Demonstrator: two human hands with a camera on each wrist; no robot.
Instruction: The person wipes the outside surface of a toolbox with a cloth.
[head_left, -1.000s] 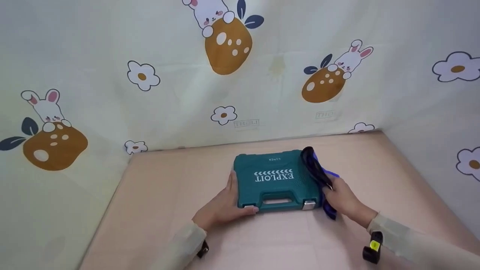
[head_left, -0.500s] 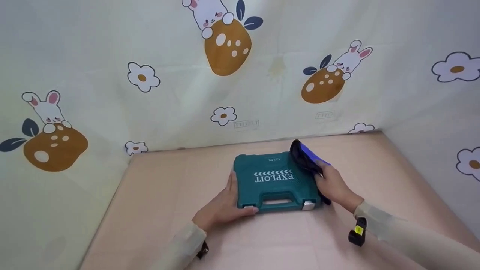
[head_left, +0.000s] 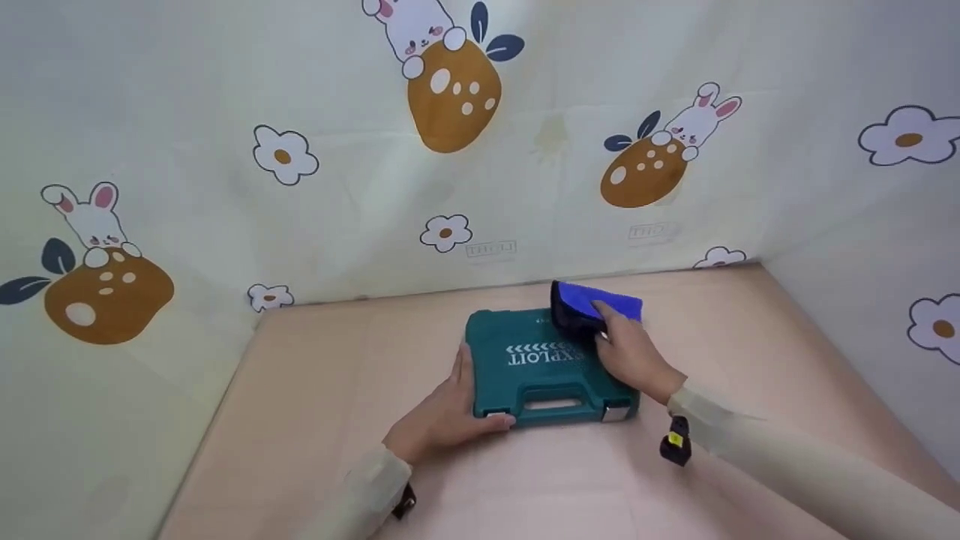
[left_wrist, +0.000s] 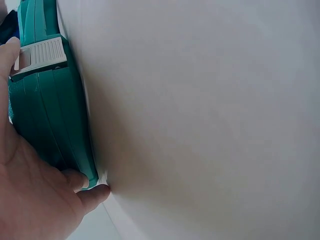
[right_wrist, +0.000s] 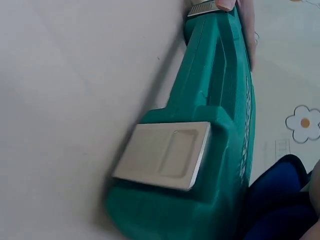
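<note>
A green plastic tool case (head_left: pixel 495 382) lies flat on the table, its handle side towards me and its white EXPLOIT lettering upside down in the head view. My left hand (head_left: pixel 439 420) grips its front left corner, the thumb beside the metal latch (left_wrist: pixel 42 55) and the fingers along the left side. A folded blue and black cloth (head_left: pixel 576 298) is pinched in my right hand (head_left: pixel 637 356). It overlaps the back right part of the lid and covers some of the lettering. In the right wrist view, the other latch (right_wrist: pixel 165 155) lies flat against the front.
The pale pink tabletop (head_left: pixel 345 360) spreads around the case. Behind and at both sides rise cloth-covered walls (head_left: pixel 360 187) printed with rabbits and flowers. A dark camera mount (head_left: pixel 676 442) hangs at the right wrist.
My right hand has moved left and away from me over the lid, carrying the cloth, which now shows more of its blue side. The left hand and case have stayed put.
</note>
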